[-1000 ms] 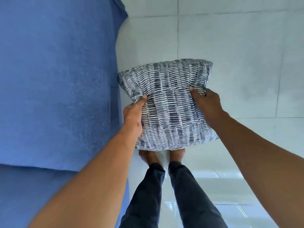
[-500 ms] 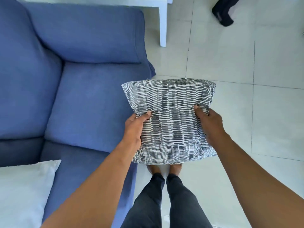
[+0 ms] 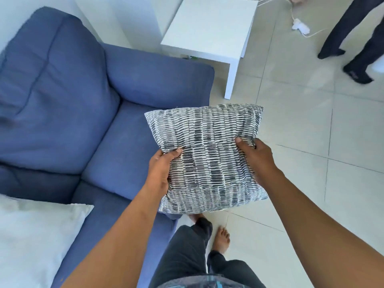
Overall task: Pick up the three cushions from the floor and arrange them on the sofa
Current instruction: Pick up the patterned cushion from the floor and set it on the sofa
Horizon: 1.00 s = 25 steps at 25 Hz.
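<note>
I hold a grey-and-white patterned cushion (image 3: 207,156) in the air with both hands, over the front right corner of the blue sofa (image 3: 68,113). My left hand (image 3: 163,169) grips its left edge and my right hand (image 3: 255,159) grips its right edge. A plain white cushion (image 3: 31,240) lies on the sofa seat at the lower left. No other cushion is in view.
A white side table (image 3: 209,30) stands beyond the sofa's armrest. A white power strip with cables (image 3: 300,28) lies on the tiled floor at the top right. Another person's legs (image 3: 361,40) stand at the far right. My own legs and bare feet are below the cushion.
My view has lifted from the floor toward the sofa. The patterned cushion has risen with both hands and now hangs beside the seat; the side table and another person's legs have come into view.
</note>
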Tool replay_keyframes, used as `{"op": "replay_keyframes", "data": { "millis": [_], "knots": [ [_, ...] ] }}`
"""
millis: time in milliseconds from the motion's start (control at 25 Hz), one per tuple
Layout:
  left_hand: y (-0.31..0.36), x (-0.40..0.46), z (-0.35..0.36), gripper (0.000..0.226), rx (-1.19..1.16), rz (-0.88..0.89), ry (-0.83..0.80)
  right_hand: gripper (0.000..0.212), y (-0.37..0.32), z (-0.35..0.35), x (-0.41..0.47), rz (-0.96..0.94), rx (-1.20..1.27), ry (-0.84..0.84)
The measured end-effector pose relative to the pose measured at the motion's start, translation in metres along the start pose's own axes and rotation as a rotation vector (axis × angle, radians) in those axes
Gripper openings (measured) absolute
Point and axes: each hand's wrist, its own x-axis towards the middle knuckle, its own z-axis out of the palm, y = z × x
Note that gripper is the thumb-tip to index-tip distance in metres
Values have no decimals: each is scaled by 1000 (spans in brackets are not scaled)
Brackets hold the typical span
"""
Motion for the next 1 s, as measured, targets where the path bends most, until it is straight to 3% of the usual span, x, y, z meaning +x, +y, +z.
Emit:
{"op": "replay_keyframes", "data": {
  "millis": [160,440,680,800,1000],
  "knots": [
    [24,34,-28,24,-65,13,64,36,-32,47,30,-4,-92,-29],
    [72,86,-100,34,-114,85,196,33,-81,169,85,-39,-271,-170],
    [103,101,-159,32,-181,118,381,23,-103,276,106,-43,-429,-350],
    [105,106,-177,34,-239,107,465,7,-110,322,120,-24,-447,-455],
    [103,119,-193,24,-339,41,624,7,-112,391,154,-4,-562,-616]
  ]
}}
